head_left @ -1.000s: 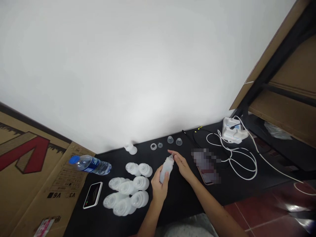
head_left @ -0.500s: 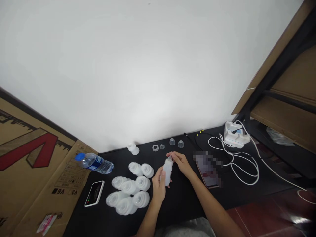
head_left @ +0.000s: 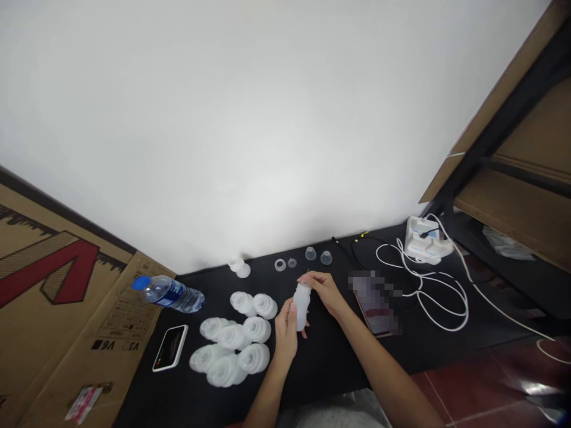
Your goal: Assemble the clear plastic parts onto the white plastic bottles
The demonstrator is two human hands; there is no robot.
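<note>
A frosted white baby bottle [head_left: 301, 308] is held tilted over the table, my left hand [head_left: 286, 327] wrapped round its body. At the bottle's mouth, my right hand [head_left: 319, 285] pinches a small translucent piece that looks like a teat, mostly hidden by the fingers. Beyond the hands lie a clear ring [head_left: 279, 265] and a small clear disc with a raised tip [head_left: 291, 263]. Two clear domed caps [head_left: 310, 254] sit to their right. Left of my left hand stand several similar bottles with clear tops [head_left: 256, 327], grouped closely.
At the far left are a water bottle [head_left: 172, 294] lying on its side, a white-framed device [head_left: 170, 348] and a cardboard box [head_left: 107, 297]. A white funnel-shaped piece [head_left: 239, 267] lies by the wall. Rightward are a phone [head_left: 375, 309], white cables [head_left: 466, 309] and a power strip [head_left: 426, 241].
My right fingers have closed down over the bottle's mouth, covering the translucent piece that showed there before. My left hand still holds the bottle. The view has shifted slightly.
</note>
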